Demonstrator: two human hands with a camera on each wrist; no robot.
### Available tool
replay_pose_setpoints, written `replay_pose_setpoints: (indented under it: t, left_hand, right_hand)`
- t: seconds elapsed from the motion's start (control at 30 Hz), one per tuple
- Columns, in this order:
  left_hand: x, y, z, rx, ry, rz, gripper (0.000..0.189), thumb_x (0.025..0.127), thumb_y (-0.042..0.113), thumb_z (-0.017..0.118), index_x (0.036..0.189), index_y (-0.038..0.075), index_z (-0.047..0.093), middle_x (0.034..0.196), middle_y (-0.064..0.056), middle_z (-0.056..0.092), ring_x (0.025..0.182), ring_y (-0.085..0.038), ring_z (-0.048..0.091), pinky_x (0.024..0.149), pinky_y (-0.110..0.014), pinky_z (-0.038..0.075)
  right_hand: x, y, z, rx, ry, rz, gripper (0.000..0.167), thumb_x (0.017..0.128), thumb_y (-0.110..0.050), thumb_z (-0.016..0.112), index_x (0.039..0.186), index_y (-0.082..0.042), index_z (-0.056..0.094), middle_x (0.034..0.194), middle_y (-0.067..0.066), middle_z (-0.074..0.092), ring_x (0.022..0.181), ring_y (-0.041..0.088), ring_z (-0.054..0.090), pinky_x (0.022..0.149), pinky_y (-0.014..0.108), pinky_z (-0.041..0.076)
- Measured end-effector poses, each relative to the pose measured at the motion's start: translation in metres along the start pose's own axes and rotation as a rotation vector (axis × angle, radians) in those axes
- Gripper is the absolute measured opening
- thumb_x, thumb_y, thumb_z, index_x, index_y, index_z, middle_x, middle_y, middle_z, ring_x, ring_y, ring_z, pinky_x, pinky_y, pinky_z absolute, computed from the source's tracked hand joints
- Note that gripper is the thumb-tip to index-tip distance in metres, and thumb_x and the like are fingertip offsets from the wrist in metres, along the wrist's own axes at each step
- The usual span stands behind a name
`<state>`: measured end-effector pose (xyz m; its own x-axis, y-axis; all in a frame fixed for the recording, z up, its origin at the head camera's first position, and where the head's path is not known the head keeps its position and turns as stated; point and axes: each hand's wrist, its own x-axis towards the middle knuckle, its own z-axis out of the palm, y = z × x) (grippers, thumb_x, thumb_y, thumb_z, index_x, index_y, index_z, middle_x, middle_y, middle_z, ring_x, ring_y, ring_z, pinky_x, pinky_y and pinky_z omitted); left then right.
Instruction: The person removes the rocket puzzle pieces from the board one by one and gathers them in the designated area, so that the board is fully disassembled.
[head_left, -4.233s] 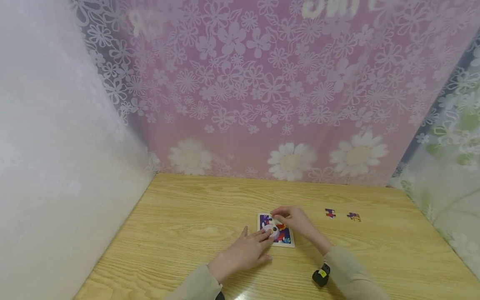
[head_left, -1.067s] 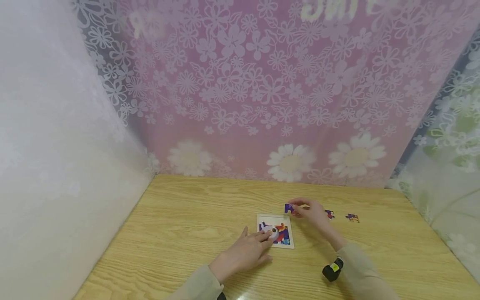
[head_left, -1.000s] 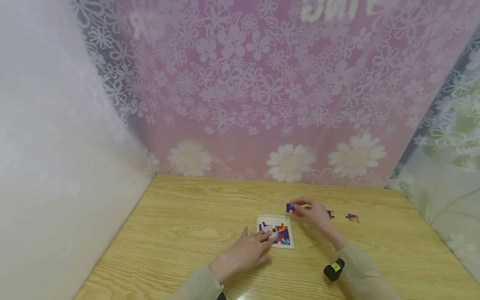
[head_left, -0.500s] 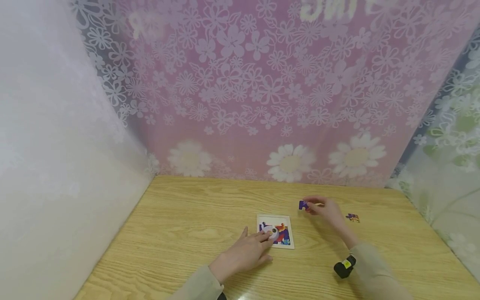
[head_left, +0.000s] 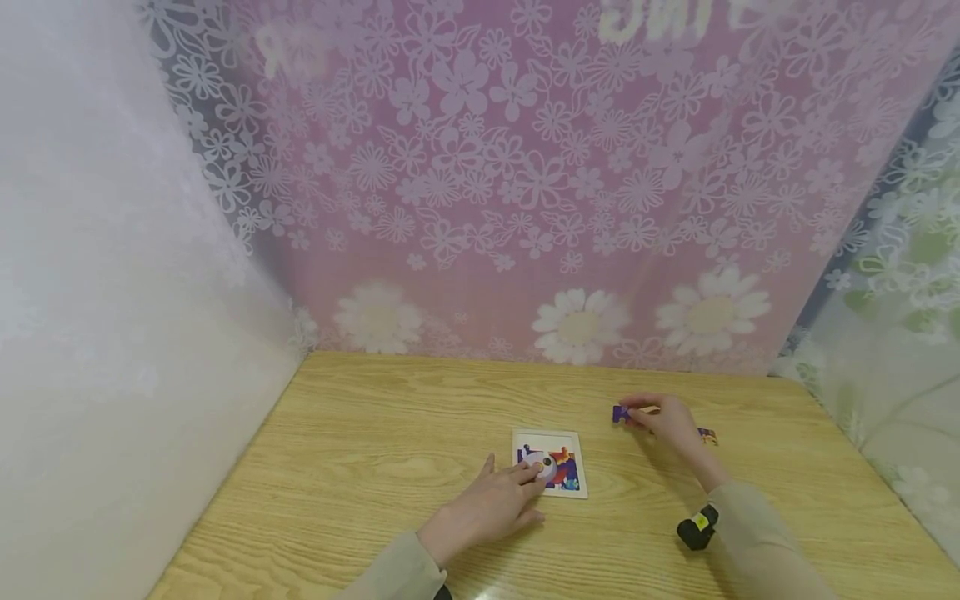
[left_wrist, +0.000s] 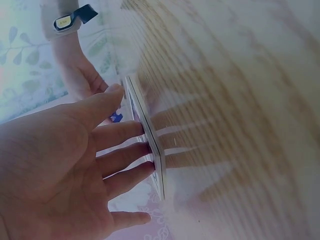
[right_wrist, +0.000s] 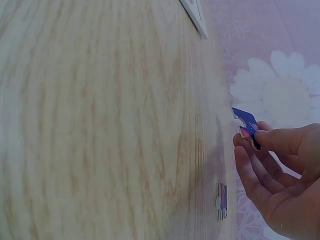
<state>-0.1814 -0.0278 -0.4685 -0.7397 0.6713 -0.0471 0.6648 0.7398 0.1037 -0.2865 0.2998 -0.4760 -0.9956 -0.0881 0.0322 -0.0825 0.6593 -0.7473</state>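
Note:
A small square jigsaw puzzle (head_left: 570, 479) lies in a white-framed tray (head_left: 545, 432), with a white round animal face in its picture. The strip along the tray's far side is bare white. My left hand (head_left: 491, 502) rests on the tray's near left part, three fingertips pressing the puzzle, as the left wrist view shows from low down. Farther right, my right hand (head_left: 666, 423) pinches a purple jigsaw piece (right_wrist: 246, 121) between thumb and fingers, held above the table. Another jigsaw piece (head_left: 707, 436) lies on the table, partly behind my right wrist.
The wood-grain table (head_left: 375, 450) ends at a pink flowered curtain (head_left: 480, 208). Pale cloth hangs at the left and right sides. In the right wrist view, a loose piece (right_wrist: 221, 201) lies below my right hand. A black wrist camera (head_left: 697, 528) hangs under my right sleeve.
My right hand has lifted the purple piece from the tray's far side, baring that strip, and carried it right, now covering one loose piece from the head view. My left hand has stayed put.

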Motion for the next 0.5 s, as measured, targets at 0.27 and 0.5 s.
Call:
replay_pose_setpoints:
  t: [0.27, 0.5]
  left_hand:
    - [0.0005, -0.0003, 0.0006, 0.004, 0.0, 0.007, 0.056, 0.103, 0.049, 0.055, 0.152, 0.023, 0.051, 0.161, 0.002, 0.045, 0.149, -0.017, 0.044, 0.118, -0.062, 0.038]
    - [0.0002, 0.0001, 0.0, -0.008, -0.012, -0.005, 0.055, 0.103, 0.05, 0.055, 0.151, 0.023, 0.052, 0.161, 0.003, 0.045, 0.149, -0.017, 0.044, 0.118, -0.062, 0.037]
  right_hand:
    - [0.0044, 0.0076, 0.0006, -0.053, -0.04, 0.012, 0.025, 0.098, -0.002, 0.064, 0.122, 0.002, 0.073, 0.119, 0.027, 0.071, 0.09, 0.028, 0.076, 0.065, 0.03, 0.059]
    - [0.0051, 0.005, 0.0021, -0.16, -0.075, 0.019, 0.027, 0.095, -0.012, 0.073, 0.12, -0.004, 0.075, 0.119, 0.024, 0.071, 0.104, 0.039, 0.072, 0.077, 0.042, 0.062]
